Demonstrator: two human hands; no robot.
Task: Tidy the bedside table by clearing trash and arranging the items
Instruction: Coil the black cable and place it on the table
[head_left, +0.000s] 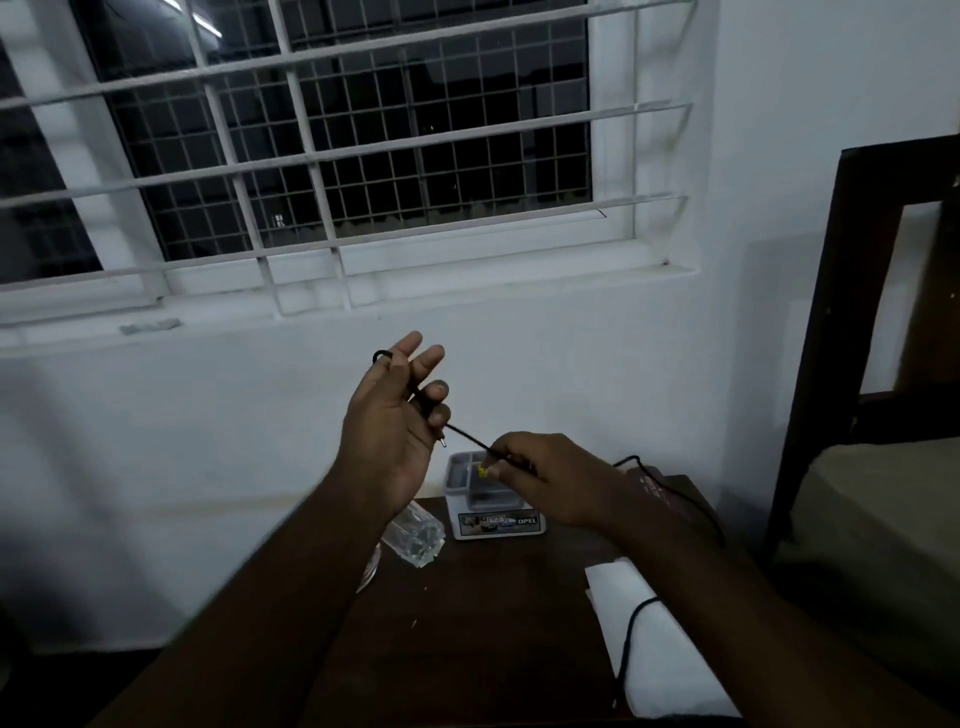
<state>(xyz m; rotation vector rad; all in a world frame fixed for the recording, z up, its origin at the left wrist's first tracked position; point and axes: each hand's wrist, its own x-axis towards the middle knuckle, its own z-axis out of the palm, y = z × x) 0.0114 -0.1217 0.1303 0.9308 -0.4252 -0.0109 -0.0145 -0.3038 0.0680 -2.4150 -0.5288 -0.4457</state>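
White wall, barred window (332, 156) | brown bedside table (493, 623) | both hands' fingers (498, 452) pinching black cable (467, 436)

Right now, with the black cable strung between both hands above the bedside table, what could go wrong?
1. The cable runs taut from the left hand to the right hand, just above the small grey organiser box; winding lower could snag or tip it.
2. Its slack trails over the white paper and might drag it off the table.
3. The crumpled clear plastic sits near the left forearm and could be swept off.
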